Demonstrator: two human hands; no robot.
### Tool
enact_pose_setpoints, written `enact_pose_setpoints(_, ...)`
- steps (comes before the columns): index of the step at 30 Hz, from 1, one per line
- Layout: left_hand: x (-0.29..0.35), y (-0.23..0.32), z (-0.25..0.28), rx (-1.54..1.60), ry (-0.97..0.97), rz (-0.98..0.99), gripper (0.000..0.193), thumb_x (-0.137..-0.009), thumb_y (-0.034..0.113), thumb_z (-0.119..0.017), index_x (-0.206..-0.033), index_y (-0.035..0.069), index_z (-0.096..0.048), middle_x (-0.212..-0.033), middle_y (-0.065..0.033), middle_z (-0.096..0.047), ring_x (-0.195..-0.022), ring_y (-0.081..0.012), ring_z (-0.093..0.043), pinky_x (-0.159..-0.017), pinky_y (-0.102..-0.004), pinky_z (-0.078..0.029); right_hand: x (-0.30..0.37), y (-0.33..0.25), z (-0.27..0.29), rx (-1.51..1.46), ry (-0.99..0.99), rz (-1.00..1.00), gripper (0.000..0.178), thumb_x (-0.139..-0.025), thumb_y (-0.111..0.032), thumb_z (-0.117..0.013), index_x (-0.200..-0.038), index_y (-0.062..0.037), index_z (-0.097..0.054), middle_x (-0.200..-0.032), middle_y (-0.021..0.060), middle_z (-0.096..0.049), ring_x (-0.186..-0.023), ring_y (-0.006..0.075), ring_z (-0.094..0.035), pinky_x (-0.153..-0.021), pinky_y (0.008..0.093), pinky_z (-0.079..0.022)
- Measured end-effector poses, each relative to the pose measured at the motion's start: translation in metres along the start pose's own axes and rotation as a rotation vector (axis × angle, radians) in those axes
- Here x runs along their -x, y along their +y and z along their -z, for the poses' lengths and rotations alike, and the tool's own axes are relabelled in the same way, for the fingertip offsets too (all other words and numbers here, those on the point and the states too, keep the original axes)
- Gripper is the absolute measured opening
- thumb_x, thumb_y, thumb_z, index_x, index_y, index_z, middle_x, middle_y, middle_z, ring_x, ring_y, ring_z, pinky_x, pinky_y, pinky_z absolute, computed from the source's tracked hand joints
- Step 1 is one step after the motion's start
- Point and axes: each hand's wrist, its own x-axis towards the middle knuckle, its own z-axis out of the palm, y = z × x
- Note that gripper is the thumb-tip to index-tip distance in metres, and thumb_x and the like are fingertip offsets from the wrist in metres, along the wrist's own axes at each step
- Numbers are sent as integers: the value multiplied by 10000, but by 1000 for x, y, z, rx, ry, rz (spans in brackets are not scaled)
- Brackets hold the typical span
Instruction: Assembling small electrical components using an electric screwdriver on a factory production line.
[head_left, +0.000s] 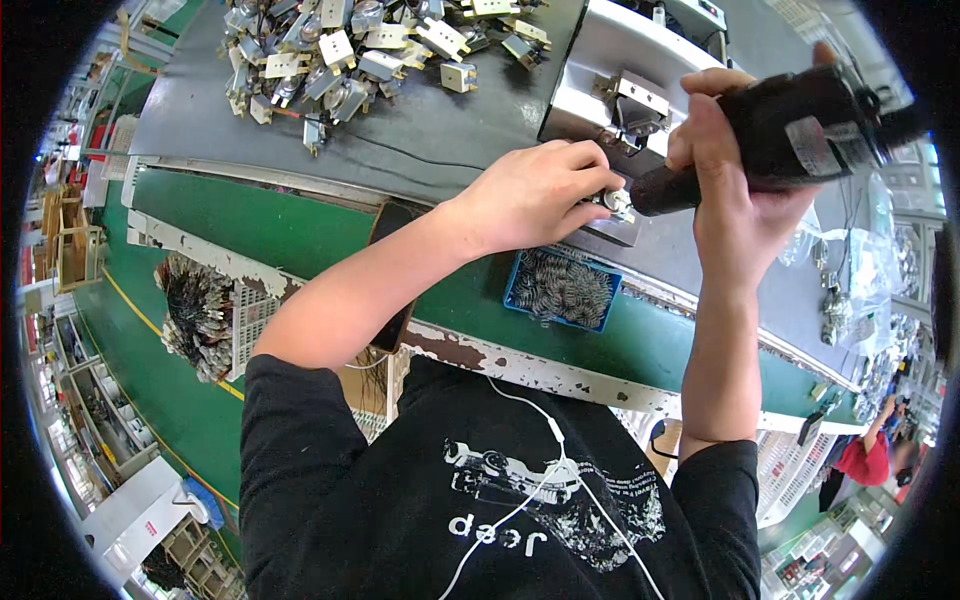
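head view: we're seemingly fastening, left hand (540,195) pinching a small silvery metal part (619,203), right hand (730,190) clasping a black cylindrical tool (785,130); next needing steady alignment.

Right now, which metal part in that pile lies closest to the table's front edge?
The small grey metal part jutting from the near side of the pile, well left of the left hand; the others lie farther back.

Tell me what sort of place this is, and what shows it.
Probably a factory assembly workshop: many similar metal units heaped on a workbench, a blue tray of coil springs, and a black power tool in the person's right hand.
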Motion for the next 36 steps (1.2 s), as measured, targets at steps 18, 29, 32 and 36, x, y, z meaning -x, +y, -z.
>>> enact_pose_setpoints(18,17,39,7,-130,129,49,206,-846,212,-712,-1033,144,-658,-941,-35,-599,-763,-245,-674,-617,-371,-552,-16,10,37,210,106,163,581,-942,-65,-672,-1419,-32,-341,-1165,168,-658,-905,179,-676,-791,288,-548)
enact_pose_setpoints(29,224,24,171,-638,492,796,461,-906,266,-697,-1339,138,-603,-1010,-71,-651,-660,-186,-488,-670,-298,-470,-9,-9,41,130,197,189,922,-950,-288,-666,-1586,-157,-11,-1483,250,-330,-1305,359,-441,-1106,547,-430)
enact_pose_setpoints(32,340,0,171,-792,496,1036,407,-948,303,-630,-1309,117,-606,-985,-74,-651,-658,-175,-554,-660,-314,-485,-16,14,60,44,185,248,679,-946,-156,-649,-1487,-75,-247,-1303,215,-499,-1201,306,-529,-1044,453,-475)
enact_pose_setpoints(36,491,-23,118,-753,362,1208,433,-968,345,-584,-1309,80,-564,-1195,-198,-656,-999,-367,-666,-909,-443,-503,-14,14,58,124,175,307,597,-980,-207,-605,-1478,-129,-285,-1297,193,-514,-1219,329,-519,-1036,490,-475)
